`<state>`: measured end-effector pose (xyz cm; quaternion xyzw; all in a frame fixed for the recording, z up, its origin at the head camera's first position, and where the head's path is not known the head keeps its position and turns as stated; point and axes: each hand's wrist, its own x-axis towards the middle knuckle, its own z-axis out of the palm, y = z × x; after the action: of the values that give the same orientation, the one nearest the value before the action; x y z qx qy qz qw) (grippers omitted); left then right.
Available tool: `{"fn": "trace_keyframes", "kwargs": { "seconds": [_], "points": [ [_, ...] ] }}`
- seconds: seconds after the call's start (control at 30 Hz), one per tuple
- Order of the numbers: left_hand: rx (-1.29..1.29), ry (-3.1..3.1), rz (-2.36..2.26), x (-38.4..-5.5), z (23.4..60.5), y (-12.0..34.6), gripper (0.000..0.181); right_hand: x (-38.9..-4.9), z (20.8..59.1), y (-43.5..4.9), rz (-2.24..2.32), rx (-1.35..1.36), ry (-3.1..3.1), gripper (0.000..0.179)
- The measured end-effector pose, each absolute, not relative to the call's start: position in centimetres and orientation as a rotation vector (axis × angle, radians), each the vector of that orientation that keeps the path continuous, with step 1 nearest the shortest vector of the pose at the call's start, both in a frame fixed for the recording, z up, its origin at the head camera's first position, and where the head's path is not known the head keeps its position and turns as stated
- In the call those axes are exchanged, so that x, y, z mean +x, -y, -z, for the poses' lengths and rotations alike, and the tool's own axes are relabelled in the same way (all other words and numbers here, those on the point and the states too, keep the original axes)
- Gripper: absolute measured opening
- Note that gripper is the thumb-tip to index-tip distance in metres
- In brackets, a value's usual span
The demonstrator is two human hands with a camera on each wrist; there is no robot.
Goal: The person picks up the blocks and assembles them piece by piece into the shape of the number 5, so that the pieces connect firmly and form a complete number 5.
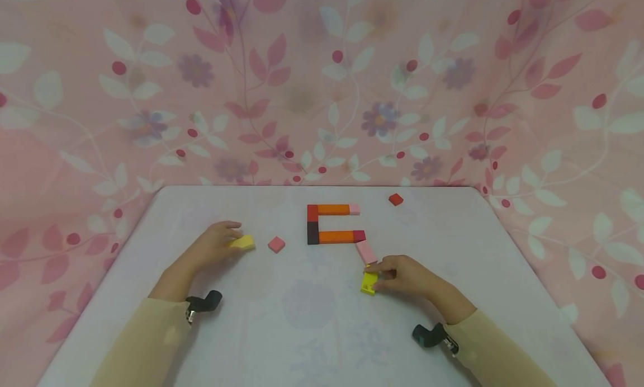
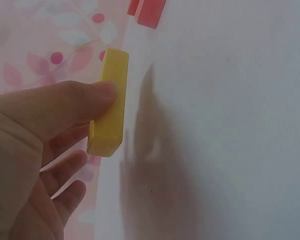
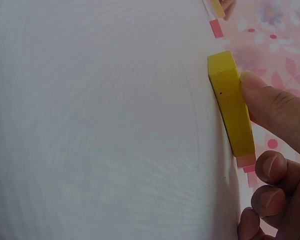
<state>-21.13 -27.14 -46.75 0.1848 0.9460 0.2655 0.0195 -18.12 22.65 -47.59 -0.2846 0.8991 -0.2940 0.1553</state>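
Between its thumb and fingers, my left hand pinches a yellow block, held over the white table at the left. My right hand has thumb and fingers on either side of another yellow block, near the end of a pale pink block. That pink block slants down from a crimson block, which ends the lower orange bar. A dark block and a red block form the left side, joining an upper orange bar tipped by a light pink block.
A loose pink block lies to the right of my left hand. Farther back on the right is a red block. The white table ends at a floral pink cloth behind it.
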Motion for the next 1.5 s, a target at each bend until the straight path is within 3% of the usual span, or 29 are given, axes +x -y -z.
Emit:
{"fn": "trace_keyframes", "kwargs": {
  "seconds": [0.47,0.73,0.97,1.5],
  "points": [
    [0.672,-2.822,-0.791,-19.7,46.6,20.9,0.035,-18.0,47.7,-22.6,0.869,-0.849,-2.573,0.043],
    [0.862,-2.770,-0.774,-18.3,46.8,16.9,0.031,-18.0,47.5,-22.5,0.842,-0.812,-2.585,0.043],
    [0.818,-2.632,-0.902,-17.3,47.3,14.5,0.028,-18.0,47.6,-22.4,0.854,-0.848,-2.583,0.043],
    [0.901,-2.612,-0.717,-15.9,47.9,9.7,0.027,-18.0,47.4,-22.3,0.797,-0.792,-2.596,0.043]
  ]
}}
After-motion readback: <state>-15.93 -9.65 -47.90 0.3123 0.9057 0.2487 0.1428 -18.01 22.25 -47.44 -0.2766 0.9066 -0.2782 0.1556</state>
